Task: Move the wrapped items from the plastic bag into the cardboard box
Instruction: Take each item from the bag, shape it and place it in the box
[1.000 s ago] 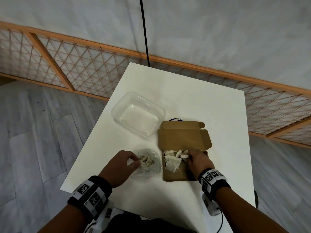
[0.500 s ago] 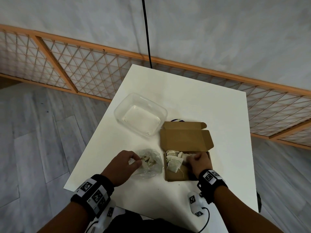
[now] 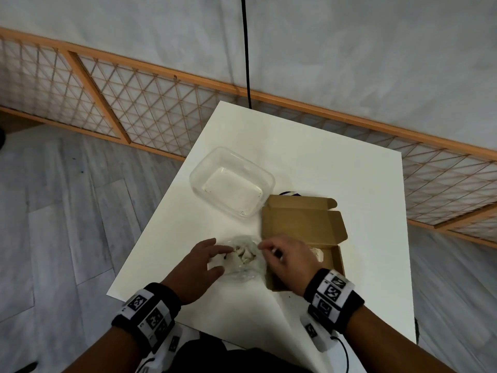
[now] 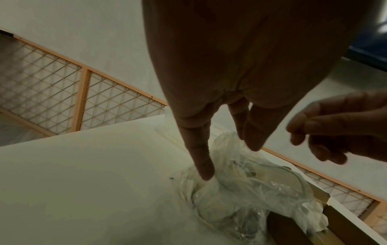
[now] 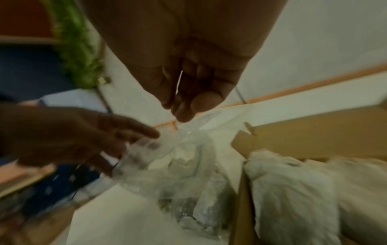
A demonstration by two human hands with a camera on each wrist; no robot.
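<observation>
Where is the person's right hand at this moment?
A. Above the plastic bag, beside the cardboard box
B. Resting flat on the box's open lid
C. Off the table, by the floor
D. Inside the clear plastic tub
A: in the head view the right hand is over the edge of the plastic bag, next to the cardboard box, with fingertips drawn together and no wrapped item visible in them.

On the counter the plastic bag lies just left of the cardboard box, wrapped items inside the box; a clear tub sits behind the bag, touching the box lid
</observation>
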